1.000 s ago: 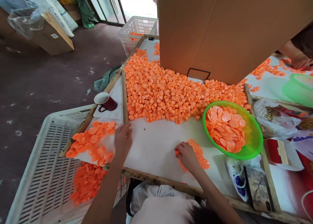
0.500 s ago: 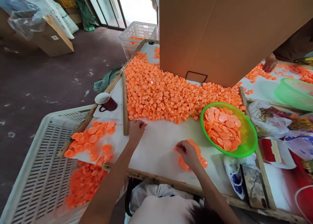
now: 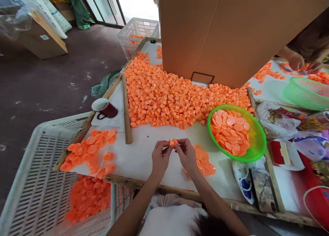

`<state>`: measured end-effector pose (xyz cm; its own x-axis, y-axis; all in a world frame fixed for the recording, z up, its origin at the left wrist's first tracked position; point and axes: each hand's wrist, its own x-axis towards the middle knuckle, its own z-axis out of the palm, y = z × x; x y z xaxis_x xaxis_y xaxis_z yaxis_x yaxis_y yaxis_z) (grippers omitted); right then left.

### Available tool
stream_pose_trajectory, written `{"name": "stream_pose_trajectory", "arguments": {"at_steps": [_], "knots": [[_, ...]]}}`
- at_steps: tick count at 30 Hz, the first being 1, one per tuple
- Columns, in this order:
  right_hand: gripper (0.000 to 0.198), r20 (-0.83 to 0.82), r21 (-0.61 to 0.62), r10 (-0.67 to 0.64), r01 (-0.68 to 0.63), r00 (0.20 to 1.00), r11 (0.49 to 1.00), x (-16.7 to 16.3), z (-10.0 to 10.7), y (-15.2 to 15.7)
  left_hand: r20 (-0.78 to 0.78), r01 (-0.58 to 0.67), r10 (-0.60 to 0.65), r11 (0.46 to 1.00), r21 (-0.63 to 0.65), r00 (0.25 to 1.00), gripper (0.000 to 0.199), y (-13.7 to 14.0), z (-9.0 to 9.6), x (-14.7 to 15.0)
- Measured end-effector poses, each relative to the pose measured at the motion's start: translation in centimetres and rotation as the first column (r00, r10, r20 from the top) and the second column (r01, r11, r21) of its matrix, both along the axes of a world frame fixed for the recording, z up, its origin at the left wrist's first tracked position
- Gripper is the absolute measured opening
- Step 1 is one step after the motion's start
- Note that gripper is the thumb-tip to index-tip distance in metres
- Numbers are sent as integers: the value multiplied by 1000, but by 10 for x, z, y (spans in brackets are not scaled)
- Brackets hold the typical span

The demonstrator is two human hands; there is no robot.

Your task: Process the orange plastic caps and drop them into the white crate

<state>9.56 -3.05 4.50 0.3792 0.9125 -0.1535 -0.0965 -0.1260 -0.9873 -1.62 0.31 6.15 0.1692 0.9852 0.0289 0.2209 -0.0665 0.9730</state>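
My left hand [image 3: 161,157] and my right hand [image 3: 185,154] meet over the white tabletop, fingertips pinched together. Between them are small orange plastic pieces [image 3: 172,143]: a cap at the left fingers and what looks like a round lid at the right ones, partly hidden by the fingers. Just right of my right hand lies a loose cluster of flat orange lids [image 3: 204,160]. Beyond both hands spreads a big heap of small orange cup-shaped caps [image 3: 164,100]. A green basin [image 3: 260,143] holding more flat orange lids stands to the right.
Joined orange pieces [image 3: 92,145] lie at the table's left corner, above a white crate [image 3: 38,167]. A mug [image 3: 109,109] stands behind a wooden strip [image 3: 126,109]. A large cardboard box [image 3: 205,33] blocks the far side. A phone [image 3: 263,191] lies right; another person's hands [image 3: 303,62] work beyond.
My left hand has come right and nearer from the heap's edge, and my right hand has moved left from the lid cluster. They now meet with orange pieces between the fingertips.
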Motion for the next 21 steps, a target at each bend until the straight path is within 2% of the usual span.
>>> {"name": "stream_pose_trajectory", "arguments": {"at_steps": [4, 8, 12, 16, 19, 21], "knots": [[26, -48, 47, 42, -39, 998, 998, -2, 8, -6, -54, 12, -11, 1000, 29, 999, 10, 3, -5, -2], [26, -72, 36, 38, -36, 997, 999, 1, 8, -8, -91, 41, -35, 997, 61, 995, 9, 3, -2, -1], [23, -130, 17, 37, -35, 991, 999, 9, 8, -6, -62, 67, -64, 997, 47, 996, 8, 2, 1, 0], [15, -228, 6, 68, -68, 971, 998, 21, 6, -4, 74, 179, -174, 981, -73, 982, 7, 3, 2, -4], [34, -278, 14, 162, -164, 947, 986, 26, 5, -6, 254, 341, -290, 921, -189, 923, 11, 6, 2, -9], [42, -289, 51, 255, -251, 923, 967, 25, 6, -8, 338, 423, -339, 880, -217, 878, 14, 7, 4, -12]]}}
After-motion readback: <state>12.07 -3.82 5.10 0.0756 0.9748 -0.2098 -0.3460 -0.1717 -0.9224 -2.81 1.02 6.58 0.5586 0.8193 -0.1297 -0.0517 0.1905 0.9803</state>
